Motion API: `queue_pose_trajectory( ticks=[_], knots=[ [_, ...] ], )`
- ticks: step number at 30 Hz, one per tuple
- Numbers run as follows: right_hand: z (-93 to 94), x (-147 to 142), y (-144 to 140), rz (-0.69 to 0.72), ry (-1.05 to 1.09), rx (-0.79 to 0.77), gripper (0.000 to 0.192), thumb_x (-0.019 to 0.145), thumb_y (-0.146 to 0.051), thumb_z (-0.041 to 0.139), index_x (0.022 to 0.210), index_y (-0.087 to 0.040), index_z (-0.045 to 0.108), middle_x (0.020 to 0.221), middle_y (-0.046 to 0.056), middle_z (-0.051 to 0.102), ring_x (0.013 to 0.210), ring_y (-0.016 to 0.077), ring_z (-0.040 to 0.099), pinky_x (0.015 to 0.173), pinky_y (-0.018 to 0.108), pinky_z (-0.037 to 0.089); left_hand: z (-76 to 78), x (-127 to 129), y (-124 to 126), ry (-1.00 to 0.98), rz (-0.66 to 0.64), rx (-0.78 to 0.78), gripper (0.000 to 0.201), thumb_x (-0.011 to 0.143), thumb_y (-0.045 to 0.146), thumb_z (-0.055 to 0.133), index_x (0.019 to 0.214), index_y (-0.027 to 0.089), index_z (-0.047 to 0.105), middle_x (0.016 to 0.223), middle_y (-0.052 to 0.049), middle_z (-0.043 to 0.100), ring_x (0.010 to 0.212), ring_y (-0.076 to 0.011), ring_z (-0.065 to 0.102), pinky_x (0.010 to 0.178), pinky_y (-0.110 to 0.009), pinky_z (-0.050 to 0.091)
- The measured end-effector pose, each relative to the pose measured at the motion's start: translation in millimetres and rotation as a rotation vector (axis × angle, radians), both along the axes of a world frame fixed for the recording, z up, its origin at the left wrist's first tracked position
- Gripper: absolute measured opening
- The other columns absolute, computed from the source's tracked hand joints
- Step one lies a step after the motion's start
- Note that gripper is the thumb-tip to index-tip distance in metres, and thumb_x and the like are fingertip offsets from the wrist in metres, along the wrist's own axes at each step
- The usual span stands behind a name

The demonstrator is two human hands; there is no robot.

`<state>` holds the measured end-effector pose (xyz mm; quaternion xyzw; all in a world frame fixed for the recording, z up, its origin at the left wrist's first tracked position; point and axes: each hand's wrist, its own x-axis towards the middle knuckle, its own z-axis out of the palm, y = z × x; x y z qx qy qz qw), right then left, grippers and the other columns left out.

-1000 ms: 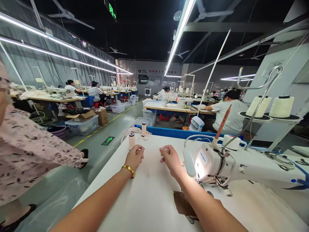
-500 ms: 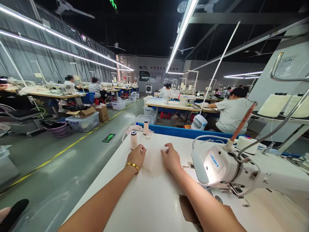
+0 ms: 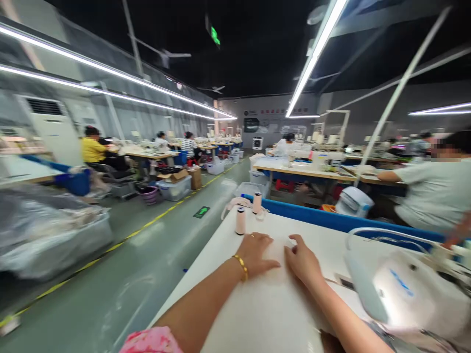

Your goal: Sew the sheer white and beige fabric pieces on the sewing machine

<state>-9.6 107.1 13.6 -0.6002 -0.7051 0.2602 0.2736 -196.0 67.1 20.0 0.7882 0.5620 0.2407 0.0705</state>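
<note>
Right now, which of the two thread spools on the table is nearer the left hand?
The nearer spool, standing upright just beyond the left hand. The other spool stands further back beside the blue table edge.

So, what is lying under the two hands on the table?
Both the left hand and the right hand rest flat on the white table. Pale fabric may lie there, but blur hides it. Whatever is under the palms is covered.

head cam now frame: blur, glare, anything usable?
Head view: motion blur smears the whole frame, worst at the edges; the sewing machine is washed out by its own lamp glare, ceiling strip lights streak, and the left hand and right hand on the white table stay fairly legible.
</note>
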Motion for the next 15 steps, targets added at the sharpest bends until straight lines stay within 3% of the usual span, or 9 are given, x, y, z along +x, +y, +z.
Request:
queue_pose_trajectory(
  ticks=[3,7,12,15],
  knots=[
    [-3.9,3.7,4.6,0.025,-0.049,-0.070,0.047,0.090,-0.040,0.043,0.133,-0.023,0.050,0.085,0.007,0.072,0.078,0.0333,0.069,0.070,0.040,0.046,-4.3,-3.6,-2.5,0.089,0.018,-0.081,0.080,0.069,0.065,0.082,0.136,0.027,0.063,0.144,-0.011,0.064,0.133,-0.0355,0.057,0.116,-0.051,0.039],
    [-21.3,18.2,17.5,0.059,-0.064,-0.131,0.052,0.077,-0.050,0.053,0.125,-0.029,0.051,0.100,0.014,0.074,0.083,0.0381,0.068,0.076,0.049,0.047,-4.7,-4.8,-8.5,0.152,0.012,-0.204,0.097,0.068,0.073,0.076,0.149,0.025,0.052,0.152,-0.015,0.056,0.140,-0.0407,0.049,0.116,-0.058,0.036],
    [-45.7,35.6,25.4,0.042,-0.113,-0.025,0.055,0.063,-0.056,0.061,0.113,-0.035,0.056,0.081,0.014,0.070,0.077,0.0427,0.066,0.073,0.052,0.044,-5.0,-4.2,-13.9,0.156,0.031,-0.225,0.105,0.064,0.080,0.073,0.151,0.026,0.047,0.146,-0.015,0.060,0.134,-0.0429,0.053,0.110,-0.059,0.039],
    [-40.2,42.6,-2.3,0.055,-0.118,0.100,0.047,0.062,-0.053,0.063,0.106,-0.037,0.057,0.077,0.010,0.069,0.070,0.0406,0.065,0.067,0.050,0.043,2.3,-4.9,-17.6,0.151,0.047,-0.096,0.092,0.063,0.078,0.076,0.139,0.029,0.059,0.133,-0.011,0.069,0.124,-0.0383,0.062,0.106,-0.053,0.046]
  ],
)
